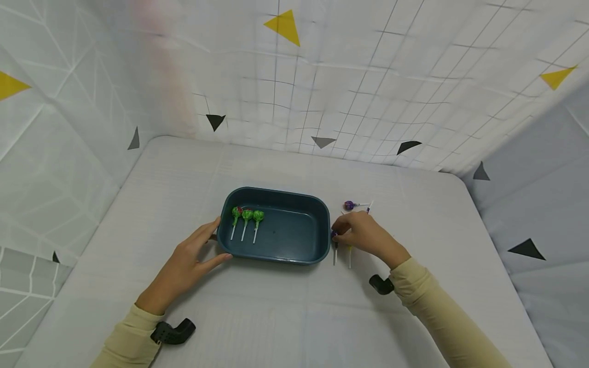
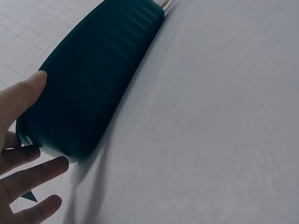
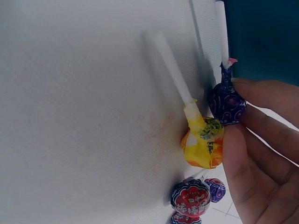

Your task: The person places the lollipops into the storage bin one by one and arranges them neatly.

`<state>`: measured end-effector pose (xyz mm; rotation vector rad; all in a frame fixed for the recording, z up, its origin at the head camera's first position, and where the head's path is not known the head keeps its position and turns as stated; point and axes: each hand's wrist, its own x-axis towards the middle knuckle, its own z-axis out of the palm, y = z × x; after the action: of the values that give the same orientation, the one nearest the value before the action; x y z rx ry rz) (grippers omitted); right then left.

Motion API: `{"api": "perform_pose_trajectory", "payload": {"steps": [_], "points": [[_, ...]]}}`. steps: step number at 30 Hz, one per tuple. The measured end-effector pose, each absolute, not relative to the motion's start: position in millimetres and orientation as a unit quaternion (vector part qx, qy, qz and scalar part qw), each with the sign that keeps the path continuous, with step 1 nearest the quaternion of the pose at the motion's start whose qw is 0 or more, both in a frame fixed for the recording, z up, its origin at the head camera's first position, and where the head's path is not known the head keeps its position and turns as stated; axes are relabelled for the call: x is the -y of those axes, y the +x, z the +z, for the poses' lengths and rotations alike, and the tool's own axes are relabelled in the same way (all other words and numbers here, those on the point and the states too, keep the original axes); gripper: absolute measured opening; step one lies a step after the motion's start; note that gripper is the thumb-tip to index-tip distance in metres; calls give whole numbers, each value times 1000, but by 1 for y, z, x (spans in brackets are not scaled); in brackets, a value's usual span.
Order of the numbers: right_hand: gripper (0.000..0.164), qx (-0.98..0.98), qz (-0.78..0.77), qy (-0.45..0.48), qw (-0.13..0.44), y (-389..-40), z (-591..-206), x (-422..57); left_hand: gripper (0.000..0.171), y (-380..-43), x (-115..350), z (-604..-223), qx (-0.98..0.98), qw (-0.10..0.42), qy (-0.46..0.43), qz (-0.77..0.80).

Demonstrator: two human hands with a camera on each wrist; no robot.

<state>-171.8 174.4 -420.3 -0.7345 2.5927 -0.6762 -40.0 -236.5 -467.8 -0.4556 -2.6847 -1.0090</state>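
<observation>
A dark teal tray (image 1: 296,225) lies on the table with three green-wrapped lollipops (image 1: 247,214) side by side at its left end. My left hand (image 1: 186,263) is at that end, fingers spread, its thumb (image 2: 35,84) touching the tray's side near the rim. Just outside the tray's right end, my right hand (image 1: 363,232) pinches a purple-wrapped lollipop (image 3: 226,102) between thumb and fingers, its white stick pointing away from the palm. Close beside it is a yellow-wrapped lollipop (image 3: 203,144), largely hidden by the hand in the head view.
Beyond the right hand lies another purple lollipop (image 1: 348,205). In the right wrist view, a red-and-dark wrapped lollipop (image 3: 190,198) sits among others, partly overlapping. White patterned cloth (image 1: 294,87) hangs behind the white table (image 1: 257,312).
</observation>
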Motion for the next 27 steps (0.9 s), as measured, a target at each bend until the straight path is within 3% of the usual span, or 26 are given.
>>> {"api": "perform_pose_trajectory", "payload": {"steps": [27], "points": [[18,-924,-238,-257,154,-174,-403,-179,96,-40,237,-468,919,114,-154,-345]]}}
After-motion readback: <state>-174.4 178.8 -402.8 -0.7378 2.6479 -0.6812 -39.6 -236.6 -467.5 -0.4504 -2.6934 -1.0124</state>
